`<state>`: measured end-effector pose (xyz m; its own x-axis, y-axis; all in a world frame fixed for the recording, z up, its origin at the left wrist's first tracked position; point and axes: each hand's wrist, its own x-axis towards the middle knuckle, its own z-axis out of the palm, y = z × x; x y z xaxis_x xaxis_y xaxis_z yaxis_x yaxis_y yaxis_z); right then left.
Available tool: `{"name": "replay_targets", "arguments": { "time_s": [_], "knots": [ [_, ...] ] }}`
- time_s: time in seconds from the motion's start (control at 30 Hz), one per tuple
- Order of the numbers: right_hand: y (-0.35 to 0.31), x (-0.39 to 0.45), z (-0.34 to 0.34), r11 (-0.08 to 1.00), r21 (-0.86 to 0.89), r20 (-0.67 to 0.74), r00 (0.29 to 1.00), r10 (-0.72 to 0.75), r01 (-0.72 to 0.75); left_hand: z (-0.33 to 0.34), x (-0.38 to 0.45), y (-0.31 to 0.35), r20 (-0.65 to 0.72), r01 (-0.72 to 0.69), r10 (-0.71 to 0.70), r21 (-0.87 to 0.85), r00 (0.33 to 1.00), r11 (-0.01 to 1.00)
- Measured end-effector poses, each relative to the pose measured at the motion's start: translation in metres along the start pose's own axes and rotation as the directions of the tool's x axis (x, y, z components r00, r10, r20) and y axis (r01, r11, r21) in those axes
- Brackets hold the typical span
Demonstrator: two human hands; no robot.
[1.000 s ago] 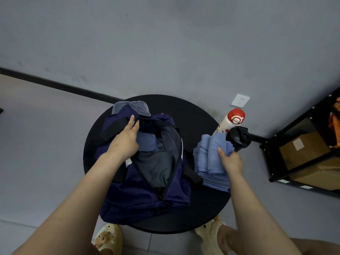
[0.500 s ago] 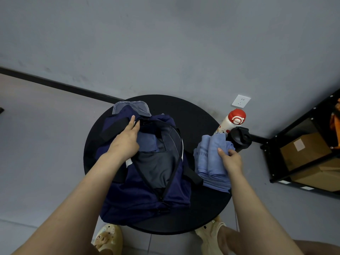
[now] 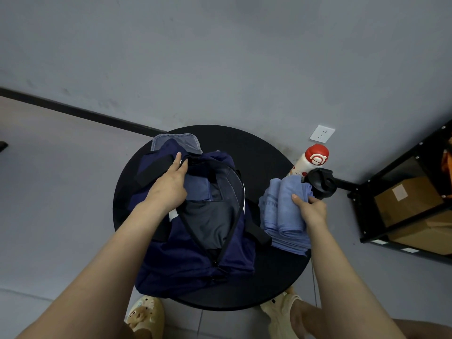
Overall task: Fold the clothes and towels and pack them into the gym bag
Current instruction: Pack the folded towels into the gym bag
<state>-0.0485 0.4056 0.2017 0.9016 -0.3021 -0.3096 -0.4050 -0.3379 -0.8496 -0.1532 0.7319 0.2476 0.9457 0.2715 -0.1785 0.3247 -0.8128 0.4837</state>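
Note:
A navy gym bag point(image 3: 186, 260) lies unzipped on a round black table point(image 3: 256, 152). Dark grey and blue folded clothes point(image 3: 208, 216) show inside its opening. My left hand point(image 3: 171, 184) holds the bag's far left rim, thumb and fingers round the edge of the opening. To the right of the bag sits a folded light blue towel point(image 3: 281, 211) on the table. My right hand point(image 3: 310, 209) grips that towel's right side, thumb on top and fingers hidden under the folds.
A white bottle with a red cap point(image 3: 310, 162) and a black lid point(image 3: 322, 182) stand just behind the towel. A black shelf with cardboard boxes point(image 3: 411, 199) is at the right. A wall socket point(image 3: 321, 133) is behind the table. Yellow slippers point(image 3: 146, 316) are below.
Almost nothing has shifted. Both hands stay where they were, the left on the bag's rim and the right on the towel.

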Motion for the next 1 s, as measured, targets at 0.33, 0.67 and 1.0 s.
{"name": "replay_targets", "arguments": {
  "time_s": [0.33,0.67,1.0],
  "knots": [
    [-0.044,-0.042,0.017,0.981,0.116,0.068,0.984,-0.164,0.156,-0.003,-0.003,-0.002,-0.004,-0.005,0.004,-0.023,1.0,1.0],
    [-0.052,-0.113,0.079,0.864,-0.205,0.483,0.815,-0.32,0.46,-0.004,-0.006,-0.003,-0.008,-0.005,0.005,-0.038,1.0,0.999],
    [-0.048,-0.11,0.09,0.739,-0.468,0.588,0.795,-0.15,0.485,-0.004,-0.006,-0.003,-0.006,-0.007,0.007,-0.042,1.0,0.999]
  ]
}}
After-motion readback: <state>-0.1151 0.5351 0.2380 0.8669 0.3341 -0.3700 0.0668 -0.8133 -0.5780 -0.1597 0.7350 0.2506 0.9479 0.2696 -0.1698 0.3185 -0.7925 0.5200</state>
